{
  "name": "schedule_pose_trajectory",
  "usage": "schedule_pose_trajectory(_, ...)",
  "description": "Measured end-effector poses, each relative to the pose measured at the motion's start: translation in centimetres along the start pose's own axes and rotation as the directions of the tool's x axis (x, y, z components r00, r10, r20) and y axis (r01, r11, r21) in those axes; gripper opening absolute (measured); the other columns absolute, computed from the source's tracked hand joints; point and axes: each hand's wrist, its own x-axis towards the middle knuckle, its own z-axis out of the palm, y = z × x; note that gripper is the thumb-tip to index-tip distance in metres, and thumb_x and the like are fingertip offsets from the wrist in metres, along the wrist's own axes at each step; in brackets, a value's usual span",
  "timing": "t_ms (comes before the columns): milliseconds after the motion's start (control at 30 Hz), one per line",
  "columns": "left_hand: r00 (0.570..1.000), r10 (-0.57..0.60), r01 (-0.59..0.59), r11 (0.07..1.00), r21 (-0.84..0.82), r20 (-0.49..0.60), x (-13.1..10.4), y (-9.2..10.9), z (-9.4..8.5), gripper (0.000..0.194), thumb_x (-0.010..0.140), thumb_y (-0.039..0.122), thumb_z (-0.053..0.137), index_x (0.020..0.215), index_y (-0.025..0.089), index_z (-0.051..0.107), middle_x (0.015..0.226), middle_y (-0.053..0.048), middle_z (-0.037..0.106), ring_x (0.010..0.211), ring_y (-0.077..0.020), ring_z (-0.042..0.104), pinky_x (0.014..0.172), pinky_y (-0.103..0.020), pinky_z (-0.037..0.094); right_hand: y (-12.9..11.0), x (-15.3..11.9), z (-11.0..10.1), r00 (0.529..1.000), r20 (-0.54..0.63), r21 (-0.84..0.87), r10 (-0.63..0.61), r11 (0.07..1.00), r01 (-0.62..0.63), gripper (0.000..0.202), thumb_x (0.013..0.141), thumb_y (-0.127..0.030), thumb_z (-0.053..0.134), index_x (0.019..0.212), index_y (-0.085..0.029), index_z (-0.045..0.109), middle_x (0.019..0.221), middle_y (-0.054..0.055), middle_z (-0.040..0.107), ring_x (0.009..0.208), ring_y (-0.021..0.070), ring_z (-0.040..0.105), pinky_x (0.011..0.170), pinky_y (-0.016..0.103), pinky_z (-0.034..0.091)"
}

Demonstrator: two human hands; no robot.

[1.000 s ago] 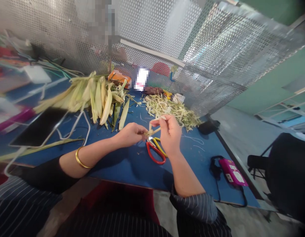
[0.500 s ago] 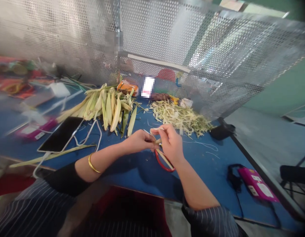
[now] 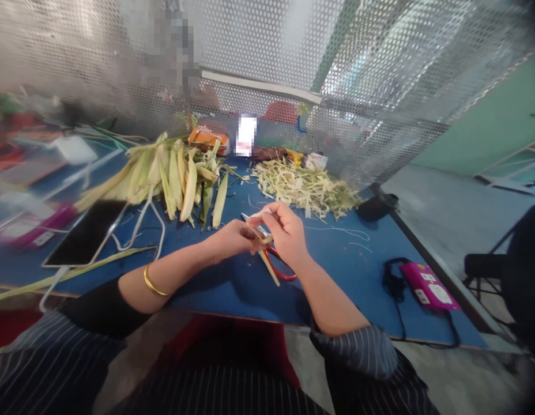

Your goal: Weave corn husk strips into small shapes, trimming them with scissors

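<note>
My left hand (image 3: 235, 239) is closed, its fingertips pinching a narrow pale corn husk strip (image 3: 271, 269) whose tail hangs down below the fingers. Close beside it, my right hand (image 3: 288, 231) is closed too, thumb and forefinger pressed on the upper part of the same strip. Fingers hide much of the husk between the hands. Under them, scissors with red handles (image 3: 289, 278) lie on the blue table, partly covered by the hands. Beyond my left hand is a heap of long corn husks (image 3: 174, 178). Shredded husk strips (image 3: 306, 187) are piled beyond my right hand.
A dark-screened phone (image 3: 86, 233) with a white cable lies at left. At right sit a magenta box (image 3: 429, 285) with a black cord and a black cup-like object (image 3: 377, 206). A perforated metal screen (image 3: 259, 46) rises behind the table. White threads (image 3: 336, 229) lie near my right hand.
The view has shifted, so everything sits higher and further left. The strip's lower end has swung a little left, away from the scissors' handles. Both hands keep their pinch.
</note>
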Motion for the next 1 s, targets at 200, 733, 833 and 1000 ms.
schedule_pose_trajectory(200, 0.999, -0.042, 0.042, 0.999, -0.005, 0.031, -0.3, 0.4, 0.1, 0.022, 0.069, 0.033, 0.07, 0.058, 0.014, 0.065, 0.055, 0.0, 0.057, 0.046, -0.0073, 0.039, 0.046, -0.022, 0.03, 0.3, 0.1, 0.1, 1.0, 0.021, 0.03, 0.022, 0.999, -0.022, 0.014, 0.09, -0.034, 0.047, 0.085, -0.022, 0.051, 0.086, 0.002, 0.07, 0.084, 0.0137, 0.068, 0.078, 0.03, 0.054)
schedule_pose_trajectory(733, 0.991, -0.061, 0.027, 0.962, -0.27, -0.116, 0.0, 0.2, 0.1, 0.023, 0.073, 0.033, 0.068, 0.077, 0.01, 0.068, 0.057, -0.002, 0.058, 0.046, -0.0056, 0.038, 0.045, -0.021, 0.023, 0.6, 0.4, -0.6, 0.987, -0.052, -0.088, -0.149, 0.986, 0.144, 0.022, 0.089, -0.027, 0.051, 0.11, -0.025, 0.057, 0.108, 0.004, 0.067, 0.103, 0.017, 0.062, 0.092, 0.035, 0.048)
schedule_pose_trajectory(833, 0.97, -0.036, -0.051, 0.936, -0.347, -0.239, -0.1, 1.0, -0.6, 0.024, 0.075, 0.033, 0.068, 0.083, 0.011, 0.07, 0.059, 0.0, 0.056, 0.046, -0.0037, 0.039, 0.044, -0.019, 0.023, 1.4, 1.0, -1.2, 0.92, -0.356, -0.131, -0.163, 0.984, 0.123, 0.021, 0.089, -0.027, 0.051, 0.108, -0.023, 0.059, 0.1, 0.005, 0.068, 0.095, 0.0171, 0.064, 0.09, 0.035, 0.048)
schedule_pose_trajectory(1000, 0.965, -0.013, -0.125, 0.856, -0.501, -0.263, -0.2, 1.6, -1.5, 0.022, 0.077, 0.031, 0.068, 0.088, 0.012, 0.069, 0.062, 0.001, 0.057, 0.047, -0.0022, 0.043, 0.043, -0.015, 0.026, 2.5, 1.4, -1.4, 0.975, -0.118, -0.354, -0.19, 0.925, 0.138, 0.019, 0.089, -0.028, 0.051, 0.099, -0.022, 0.065, 0.103, 0.005, 0.068, 0.1, 0.0191, 0.062, 0.09, 0.035, 0.045)
